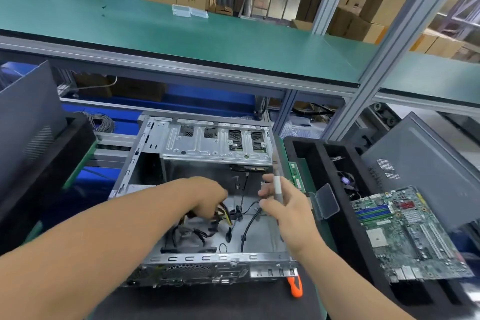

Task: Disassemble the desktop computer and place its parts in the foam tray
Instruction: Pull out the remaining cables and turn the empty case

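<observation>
The desktop computer chassis (207,189) lies open at the centre of the frame, with the drive cage (215,140) seated at its upper edge and loose cabling spread across the floor of the case. The left hand (207,200) is closed around a bundle of power cables (223,212) at lower centre; the right hand (283,205) is held loosely, fingers partly curled, with a white cylindrical tool (278,187) pinched between them — whether it also touches the black cable (249,226) below cannot be told. The foam tray (322,163) stands at the right of the frame and already carries the motherboard (407,231), a fan (346,180) and a memory module (296,176) along its left rim. Several hazards are judged to follow from this position. If the bundle is pulled before every connector is freed, a plug or its wires may be torn, or the chassis may be dragged toward the near edge of the bench. The sheet-metal edges of the case are exposed beside both wrists — a quick withdrawal may scrape skin or snag insulation. The tool in the right hand limits that hand's hold, so a cable taken with it may slip. The motherboard rests tilted across the tray rather than seated in a recess, and it may be knocked or slide if further parts are set down carelessly. An orange-handled screwdriver (296,287) lies partly under the front of the case at the bottom of the frame and may roll off if the chassis shifts.
</observation>
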